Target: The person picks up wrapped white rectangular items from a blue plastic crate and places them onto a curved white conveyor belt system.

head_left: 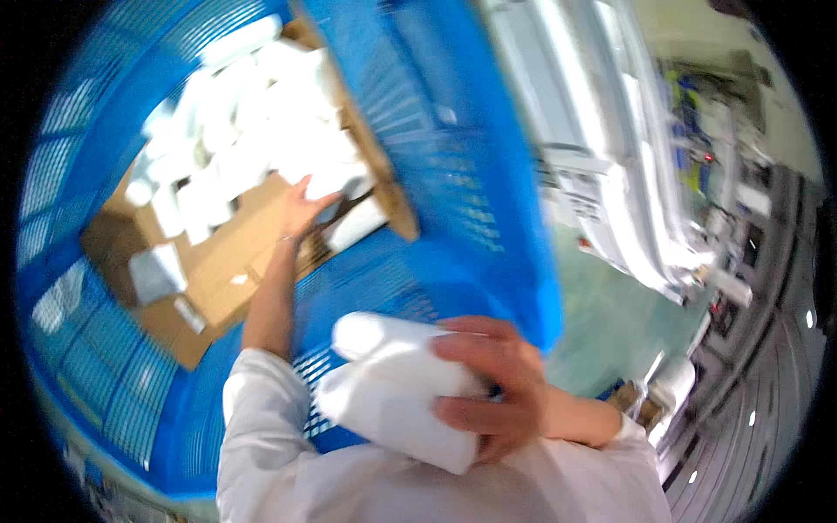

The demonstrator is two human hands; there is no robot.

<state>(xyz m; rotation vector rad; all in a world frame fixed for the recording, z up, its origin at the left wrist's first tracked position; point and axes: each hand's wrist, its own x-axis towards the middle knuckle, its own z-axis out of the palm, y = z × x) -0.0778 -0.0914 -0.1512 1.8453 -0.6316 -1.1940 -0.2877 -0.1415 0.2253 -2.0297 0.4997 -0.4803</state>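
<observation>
**White rolls gathered from a blue crate**

White, soft-looking wrapped rolls [397, 392] sit low in the centre of the frame, clamped against the person's chest by the right hand [497, 383], whose fingers are curled around the bundle's near end. At least two rolls lie side by side there. Their long axis runs on a diagonal from upper left to lower right, with the rounded ends pointing up and left towards the crate.

Higher in the frame, left of centre, the left hand [305, 205] reaches deep into the blue mesh crate [453, 174], fingers spread and touching one white packet [336, 183] at the edge of a loose heap of similar white packets [235, 113]. Whether it has closed on that packet cannot be told; the picture is blurred. The heap lies on brown cardboard [227, 253] lining the crate floor.

To grip well, I judge the reaching hand should wrap fully round a packet across its short side, not pinch a corner, while the other arm holds the bundle snug so nothing slips.

A pale machine housing [602, 174] fills the right side.
</observation>
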